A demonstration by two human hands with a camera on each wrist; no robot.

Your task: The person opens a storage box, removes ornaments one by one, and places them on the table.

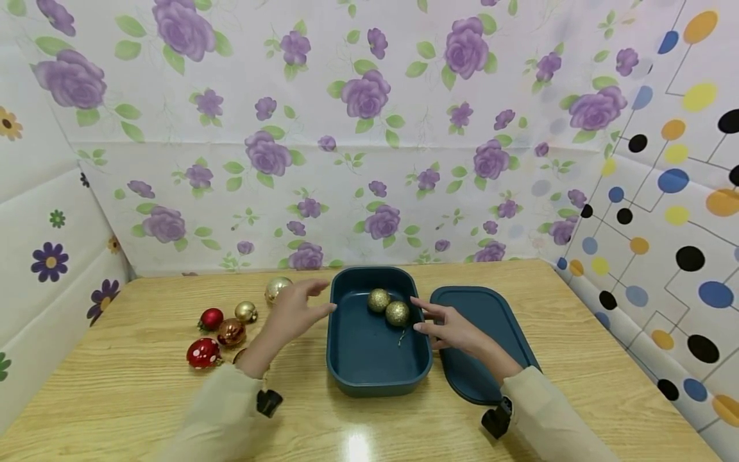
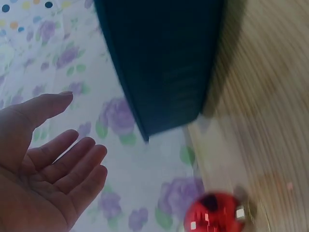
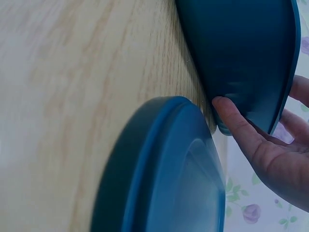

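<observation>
A dark teal box (image 1: 375, 366) stands uncovered on the table, with two glittery gold balls (image 1: 388, 308) inside it. My right hand (image 1: 453, 330) holds the box's right wall; its thumb (image 3: 231, 116) presses the outer side while fingers reach over the rim. Just off the box's left wall, my left hand (image 1: 294, 311) is spread with nothing in it. Christmas baubles lie left of that hand: a pale gold ball (image 1: 278, 289), a small gold one (image 1: 246, 312), a red one (image 1: 211, 319), a copper one (image 1: 231, 332) and a white-dotted red one (image 1: 203, 353). My left wrist partly hides another.
The matching teal lid (image 1: 491, 321) lies flat on the table right of the box, partly under my right forearm. A flowered cloth (image 1: 358, 192) hangs behind the wooden table (image 1: 312, 423). Patterned sheets close off both sides.
</observation>
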